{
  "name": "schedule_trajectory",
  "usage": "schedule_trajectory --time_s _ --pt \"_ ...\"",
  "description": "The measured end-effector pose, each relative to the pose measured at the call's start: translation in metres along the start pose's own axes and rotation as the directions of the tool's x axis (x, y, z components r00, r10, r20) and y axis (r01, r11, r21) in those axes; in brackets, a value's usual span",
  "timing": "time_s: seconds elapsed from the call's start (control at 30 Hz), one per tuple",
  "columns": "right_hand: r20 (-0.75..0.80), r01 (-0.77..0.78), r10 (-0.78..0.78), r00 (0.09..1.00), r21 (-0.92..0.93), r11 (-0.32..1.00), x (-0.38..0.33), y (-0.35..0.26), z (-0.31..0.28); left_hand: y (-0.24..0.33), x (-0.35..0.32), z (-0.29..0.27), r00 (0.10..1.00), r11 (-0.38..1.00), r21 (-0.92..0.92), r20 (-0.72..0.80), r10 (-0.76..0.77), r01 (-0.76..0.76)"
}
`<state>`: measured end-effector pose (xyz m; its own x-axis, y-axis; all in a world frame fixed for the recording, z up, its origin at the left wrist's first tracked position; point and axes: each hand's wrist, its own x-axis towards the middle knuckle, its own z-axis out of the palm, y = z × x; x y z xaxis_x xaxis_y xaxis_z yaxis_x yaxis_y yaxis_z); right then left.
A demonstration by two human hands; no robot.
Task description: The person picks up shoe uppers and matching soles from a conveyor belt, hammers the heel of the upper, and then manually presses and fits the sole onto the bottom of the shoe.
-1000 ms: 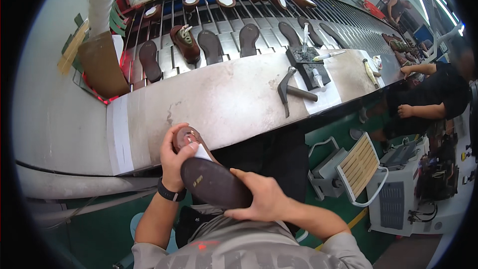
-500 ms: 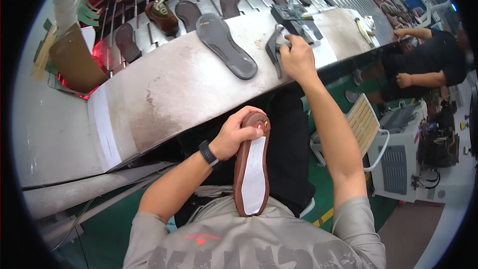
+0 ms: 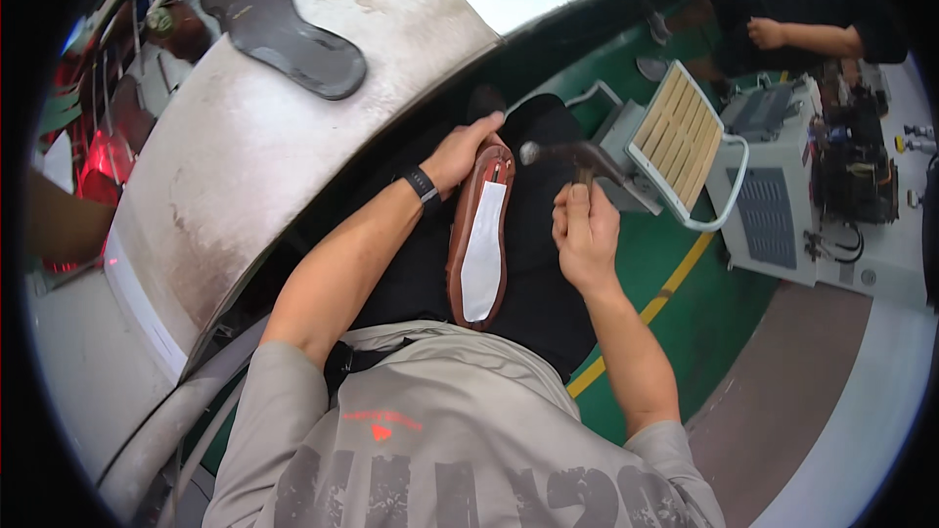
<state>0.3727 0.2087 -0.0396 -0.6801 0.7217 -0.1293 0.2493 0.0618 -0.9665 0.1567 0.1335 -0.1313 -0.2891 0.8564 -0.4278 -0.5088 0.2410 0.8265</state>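
Observation:
A brown shoe (image 3: 479,240) lies sole-up on my lap, its underside covered by a white insole board. My left hand (image 3: 462,150) grips the shoe at its far end. My right hand (image 3: 585,235) is closed around the handle of a hammer (image 3: 567,158), whose metal head hovers just right of the shoe's far end. A dark outsole (image 3: 289,34) lies on the metal bench (image 3: 245,166) beyond my lap.
The curved metal bench runs along the left and top. More shoes and soles sit on a rack (image 3: 147,49) behind it. A grey machine (image 3: 782,186) with a slatted panel (image 3: 680,137) stands right, on green floor. Another person's hands (image 3: 768,31) work at top right.
My right hand has come back from the bench with the hammer and now holds it over the shoe. The dark outsole stays on the bench. My view has tilted down toward my lap.

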Motion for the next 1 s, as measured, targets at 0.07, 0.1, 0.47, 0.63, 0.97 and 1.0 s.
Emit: schedule_trajectory --time_s 0.07,0.1,0.47,0.63,0.97,1.0 --pt "-0.015 -0.104 0.106 0.994 0.101 0.989 -0.012 0.011 -0.004 -0.007 0.014 0.004 0.996 0.995 -0.057 -0.011 -0.085 0.085" --pt "-0.006 -0.111 0.111 0.994 -0.008 0.994 -0.013 0.011 -0.007 -0.012 0.021 0.003 0.998 0.997 0.024 0.004 -0.068 0.068" --pt "-0.437 0.459 -0.191 0.879 0.663 0.592 -0.022 -0.049 -0.039 -0.004 0.025 0.013 1.0 0.998 0.063 0.022 -0.015 0.014" --pt "0.018 -0.231 0.232 0.972 0.213 0.949 -0.009 0.003 0.004 -0.001 0.039 0.003 0.985 0.927 0.335 0.079 0.151 -0.168" --pt "-0.39 0.327 0.061 0.919 0.838 0.437 -0.018 -0.061 -0.024 -0.009 0.024 0.009 0.986 0.975 0.153 0.053 0.155 -0.162" --pt "-0.301 0.197 0.066 0.951 0.758 0.622 -0.013 -0.062 -0.022 -0.011 0.024 0.008 0.985 0.974 0.151 0.056 0.163 -0.17"
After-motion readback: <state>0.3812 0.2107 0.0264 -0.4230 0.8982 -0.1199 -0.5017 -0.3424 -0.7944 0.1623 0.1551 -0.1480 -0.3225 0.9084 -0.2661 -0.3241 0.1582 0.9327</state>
